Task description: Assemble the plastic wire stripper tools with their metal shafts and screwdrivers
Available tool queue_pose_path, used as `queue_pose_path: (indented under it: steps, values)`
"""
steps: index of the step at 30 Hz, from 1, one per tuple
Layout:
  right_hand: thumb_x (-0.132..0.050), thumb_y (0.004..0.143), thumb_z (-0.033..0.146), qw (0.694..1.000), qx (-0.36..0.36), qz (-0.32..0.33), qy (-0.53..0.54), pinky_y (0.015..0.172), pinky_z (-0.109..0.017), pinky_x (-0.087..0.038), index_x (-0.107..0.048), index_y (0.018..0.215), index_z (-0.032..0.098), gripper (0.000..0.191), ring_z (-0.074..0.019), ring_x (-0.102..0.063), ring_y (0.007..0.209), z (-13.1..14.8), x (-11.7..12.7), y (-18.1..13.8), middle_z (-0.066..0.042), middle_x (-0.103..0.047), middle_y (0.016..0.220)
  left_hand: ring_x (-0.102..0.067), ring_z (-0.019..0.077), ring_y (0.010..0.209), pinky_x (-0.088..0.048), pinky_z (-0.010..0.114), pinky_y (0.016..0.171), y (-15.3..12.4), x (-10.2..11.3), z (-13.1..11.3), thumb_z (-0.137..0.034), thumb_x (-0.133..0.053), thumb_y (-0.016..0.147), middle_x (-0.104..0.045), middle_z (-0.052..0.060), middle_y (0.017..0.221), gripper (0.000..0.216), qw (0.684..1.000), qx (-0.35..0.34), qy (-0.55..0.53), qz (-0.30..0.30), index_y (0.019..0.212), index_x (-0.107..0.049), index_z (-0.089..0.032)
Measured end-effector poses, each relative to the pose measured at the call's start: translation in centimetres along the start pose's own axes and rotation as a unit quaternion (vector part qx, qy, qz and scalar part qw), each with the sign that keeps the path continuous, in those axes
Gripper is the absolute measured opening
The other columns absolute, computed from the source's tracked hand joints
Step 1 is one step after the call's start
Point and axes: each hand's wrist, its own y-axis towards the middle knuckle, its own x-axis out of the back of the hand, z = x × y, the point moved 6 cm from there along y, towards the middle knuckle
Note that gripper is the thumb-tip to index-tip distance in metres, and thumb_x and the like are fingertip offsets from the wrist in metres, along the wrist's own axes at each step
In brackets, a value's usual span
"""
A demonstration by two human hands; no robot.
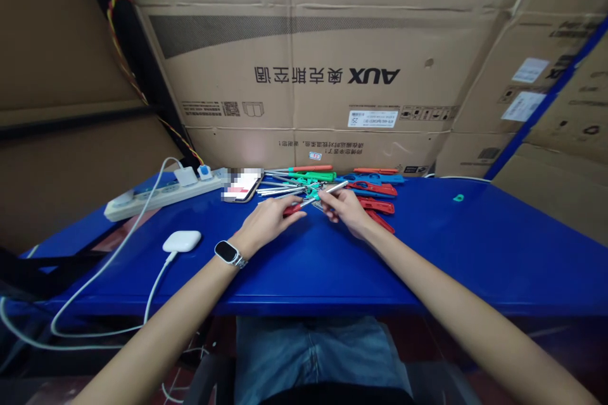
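Note:
My left hand (272, 218), with a smartwatch on its wrist, is closed around a red-handled tool (295, 206) on the blue table (332, 259). My right hand (342, 207) pinches a thin metal shaft (333, 188) that points up and to the right. The two hands meet over a teal-handled piece (313, 193). Just behind them lies a pile of screwdriver-like tools: several metal shafts (278, 190), green handles (311, 175), blue handles (375, 178) and red handles (377, 197).
A phone (242, 185) lies left of the pile, beside a power strip (161, 193). A white charger case (182, 241) with a cable sits near the left front. A small teal part (458, 198) lies at the right. Cardboard boxes (323, 76) wall the table's far side.

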Motion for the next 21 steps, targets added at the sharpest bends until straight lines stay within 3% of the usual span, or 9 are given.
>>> queue_pose_path:
  steps: [5,9,16,21]
  values:
    - [-0.078,0.070,0.050,0.996,-0.003,0.085,-0.007,0.039,-0.021,-0.032,-0.064,0.086,0.017,0.040,-0.0068,-0.040,0.043,-0.5,-2.3,-0.8,0.007,-0.048,0.053,-0.071,0.0279,0.097,-0.051,0.031,0.073,-0.1,-0.5,0.1,-0.036,-0.065,0.090,-0.075,0.007,0.100,0.046,0.998,0.030,-0.042,0.020,0.131,-0.048,-0.024]
    - [-0.078,0.072,0.045,0.995,0.000,0.104,0.010,0.038,-0.020,-0.031,-0.067,0.096,0.017,0.038,-0.0065,-0.038,0.043,-0.6,-3.1,-1.1,0.009,-0.045,0.051,-0.071,0.0299,0.101,-0.051,0.032,0.075,-0.2,-0.5,-0.6,-0.031,-0.064,0.089,-0.075,0.006,0.098,0.053,0.998,0.030,-0.053,0.026,0.136,-0.040,-0.025]
    - [-0.082,0.067,0.045,0.998,0.005,0.045,0.049,0.036,-0.019,-0.038,-0.063,0.088,0.016,0.040,-0.0082,-0.049,0.048,-0.4,-2.7,-1.0,0.002,-0.061,0.063,-0.068,0.0242,0.078,-0.045,0.028,0.063,-0.1,-0.1,-1.4,-0.034,-0.060,0.090,-0.070,0.004,0.084,0.057,0.999,0.015,-0.044,-0.002,0.141,-0.038,-0.021]
    - [-0.081,0.065,0.041,0.997,0.034,-0.011,0.071,0.037,-0.021,-0.040,-0.063,0.087,0.017,0.037,-0.0101,-0.052,0.051,0.9,-1.1,-0.9,0.003,-0.059,0.062,-0.061,0.0185,0.066,-0.039,0.027,0.060,-0.4,0.8,-0.8,-0.038,-0.060,0.088,-0.066,0.000,0.077,0.036,0.999,-0.017,-0.035,-0.005,0.119,-0.057,-0.021]
